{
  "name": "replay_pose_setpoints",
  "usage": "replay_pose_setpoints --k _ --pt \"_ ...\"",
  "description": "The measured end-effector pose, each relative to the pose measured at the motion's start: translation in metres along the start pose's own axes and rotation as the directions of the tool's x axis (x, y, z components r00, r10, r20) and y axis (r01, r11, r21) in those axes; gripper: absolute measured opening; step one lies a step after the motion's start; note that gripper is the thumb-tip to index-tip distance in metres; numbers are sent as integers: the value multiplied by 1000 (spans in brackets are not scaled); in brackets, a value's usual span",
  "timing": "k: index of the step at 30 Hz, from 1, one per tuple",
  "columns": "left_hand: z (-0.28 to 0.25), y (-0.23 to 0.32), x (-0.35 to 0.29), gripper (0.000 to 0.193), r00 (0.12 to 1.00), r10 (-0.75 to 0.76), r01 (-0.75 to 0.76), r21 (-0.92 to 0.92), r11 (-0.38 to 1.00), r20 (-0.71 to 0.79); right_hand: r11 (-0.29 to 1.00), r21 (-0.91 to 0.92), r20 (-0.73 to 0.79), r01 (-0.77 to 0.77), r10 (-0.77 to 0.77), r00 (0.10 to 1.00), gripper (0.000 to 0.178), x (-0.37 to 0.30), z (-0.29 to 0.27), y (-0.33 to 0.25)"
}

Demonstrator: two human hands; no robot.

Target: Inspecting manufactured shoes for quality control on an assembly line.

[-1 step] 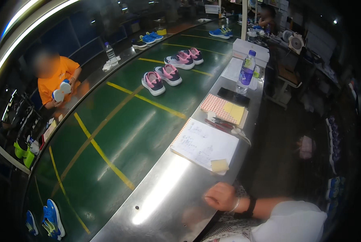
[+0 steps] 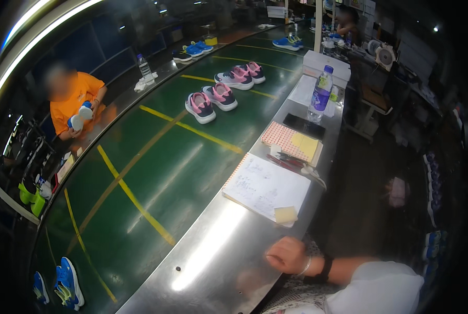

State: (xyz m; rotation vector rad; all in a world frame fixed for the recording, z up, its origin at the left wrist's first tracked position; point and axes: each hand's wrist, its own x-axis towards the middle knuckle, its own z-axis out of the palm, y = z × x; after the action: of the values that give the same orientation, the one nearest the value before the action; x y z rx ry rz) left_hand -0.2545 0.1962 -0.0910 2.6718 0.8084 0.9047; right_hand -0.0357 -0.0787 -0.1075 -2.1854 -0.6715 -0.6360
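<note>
My right hand (image 2: 286, 254) is curled into a loose fist at the near edge of the metal tabletop (image 2: 192, 285). Nothing shows in it; a dark band and a thin bracelet circle the wrist. Nearest to it lies an open spiral notebook (image 2: 260, 183) with handwriting, a small yellow sticky note (image 2: 286, 214) on its corner. Pens (image 2: 286, 161) lie just beyond, beside a red-patterned notebook (image 2: 280, 137) bearing yellow notes. A dark phone (image 2: 304, 125) and an upright purple-labelled bottle (image 2: 321, 97) stand farther along. My left hand is out of view.
A green conveyor belt (image 2: 155, 157) with yellow lines runs alongside, carrying pink-and-grey sneakers (image 2: 201, 108) and, at near left, blue sneakers (image 2: 69, 282). Across it, a person in orange (image 2: 77, 102) holds blue shoes with white soles (image 2: 77, 122). A white box (image 2: 325, 65) stands behind the bottle.
The person in orange has tilted the shoes, so their soles show at another angle. The view has shifted very slightly; my right hand stays put.
</note>
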Motion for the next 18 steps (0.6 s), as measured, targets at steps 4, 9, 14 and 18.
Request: replay_pose_setpoints --k 4,9,14,18 --pt "-1 -2 -2 21 999 -37 40 -72 997 36 1000 17 6 -16 16 1000 7 2 0 -2" --pt "-3 0 -2 21 995 -70 75 -84 994 65 1000 7 3 -14 14 1000 6 3 -2 -1" --pt "-4 2 -1 20 995 -57 62 -62 996 86 1000 19 -8 -11 11 1000 5 0 0 2" --pt "-5 4 1 20 993 -56 68 -109 992 104 1000 15 8 -9 9 1000 5 0 0 2"
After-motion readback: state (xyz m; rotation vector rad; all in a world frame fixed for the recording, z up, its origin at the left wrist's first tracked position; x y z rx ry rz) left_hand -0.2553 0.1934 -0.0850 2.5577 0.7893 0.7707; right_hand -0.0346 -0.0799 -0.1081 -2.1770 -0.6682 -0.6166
